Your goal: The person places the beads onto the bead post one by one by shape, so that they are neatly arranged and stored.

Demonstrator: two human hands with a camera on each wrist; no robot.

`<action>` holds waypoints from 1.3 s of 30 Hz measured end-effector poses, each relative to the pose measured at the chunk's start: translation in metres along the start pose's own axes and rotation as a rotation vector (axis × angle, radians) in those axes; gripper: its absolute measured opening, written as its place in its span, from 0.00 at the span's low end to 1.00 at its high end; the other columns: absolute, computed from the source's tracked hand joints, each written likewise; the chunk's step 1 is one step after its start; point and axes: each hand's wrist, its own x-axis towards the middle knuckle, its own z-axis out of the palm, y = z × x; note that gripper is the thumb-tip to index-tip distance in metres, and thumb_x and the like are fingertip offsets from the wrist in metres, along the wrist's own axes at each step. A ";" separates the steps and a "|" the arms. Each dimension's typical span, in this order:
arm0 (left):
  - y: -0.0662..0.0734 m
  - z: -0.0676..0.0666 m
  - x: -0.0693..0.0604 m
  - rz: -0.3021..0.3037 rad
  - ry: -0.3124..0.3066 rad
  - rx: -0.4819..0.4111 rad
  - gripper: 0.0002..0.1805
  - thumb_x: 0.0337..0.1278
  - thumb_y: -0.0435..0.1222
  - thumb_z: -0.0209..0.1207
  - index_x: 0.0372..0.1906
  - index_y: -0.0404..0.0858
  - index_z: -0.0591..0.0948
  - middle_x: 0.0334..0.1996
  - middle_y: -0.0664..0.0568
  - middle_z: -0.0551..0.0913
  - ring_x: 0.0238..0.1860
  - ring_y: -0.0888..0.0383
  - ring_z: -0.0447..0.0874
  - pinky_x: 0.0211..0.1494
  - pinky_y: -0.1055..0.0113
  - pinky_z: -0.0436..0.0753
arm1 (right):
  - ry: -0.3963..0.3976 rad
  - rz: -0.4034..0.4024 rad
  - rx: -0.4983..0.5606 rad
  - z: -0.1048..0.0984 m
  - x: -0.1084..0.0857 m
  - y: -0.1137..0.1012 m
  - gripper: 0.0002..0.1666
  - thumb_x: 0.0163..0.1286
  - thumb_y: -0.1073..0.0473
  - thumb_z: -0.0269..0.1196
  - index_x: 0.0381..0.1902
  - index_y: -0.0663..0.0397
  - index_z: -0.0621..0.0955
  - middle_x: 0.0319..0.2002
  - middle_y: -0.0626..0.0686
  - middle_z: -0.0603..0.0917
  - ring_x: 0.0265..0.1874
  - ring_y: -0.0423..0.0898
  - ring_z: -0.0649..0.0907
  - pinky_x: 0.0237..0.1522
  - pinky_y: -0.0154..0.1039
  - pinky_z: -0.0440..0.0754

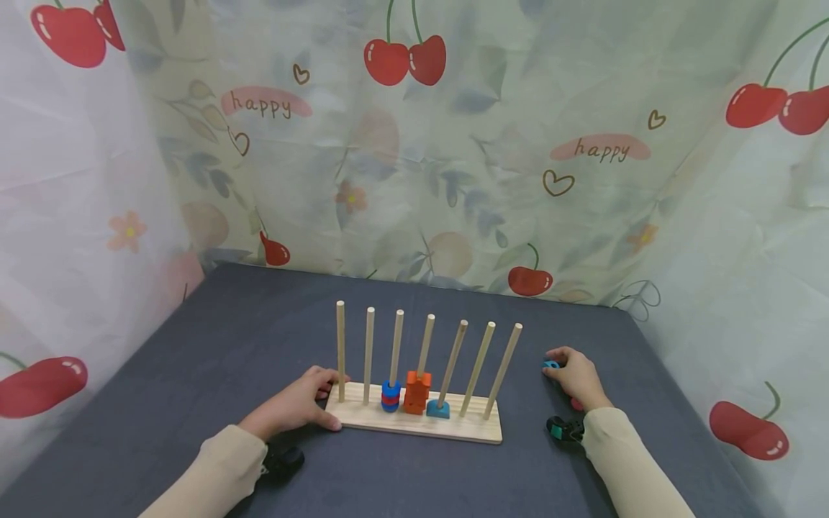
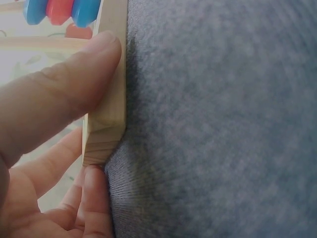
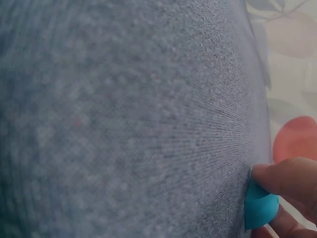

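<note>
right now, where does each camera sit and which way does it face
Head: worn on the head, facing forward and down at the wooden peg board; left hand, right hand and cream sleeves show.
Left wrist: worn on that wrist, facing the wooden peg board's corner; thumb and fingers show.
Right wrist: worn on that wrist, facing across the gray-blue tablecloth to a light-blue toy piece; part of the right hand shows.
Shared: head and left wrist both show the blue-red-blue stack.

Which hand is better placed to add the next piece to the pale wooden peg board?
Probably the right hand: it pinches a curved light-blue piece to the right of the peg board, while the left hand grips the board's left end, which could steady it.
</note>
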 end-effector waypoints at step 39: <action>-0.001 -0.001 0.000 0.007 -0.019 -0.016 0.41 0.34 0.36 0.78 0.61 0.40 0.75 0.50 0.44 0.69 0.56 0.45 0.72 0.61 0.44 0.71 | 0.337 -0.366 0.587 -0.054 -0.074 -0.129 0.24 0.66 0.60 0.65 0.58 0.58 0.77 0.52 0.52 0.79 0.44 0.28 0.81 0.45 0.22 0.78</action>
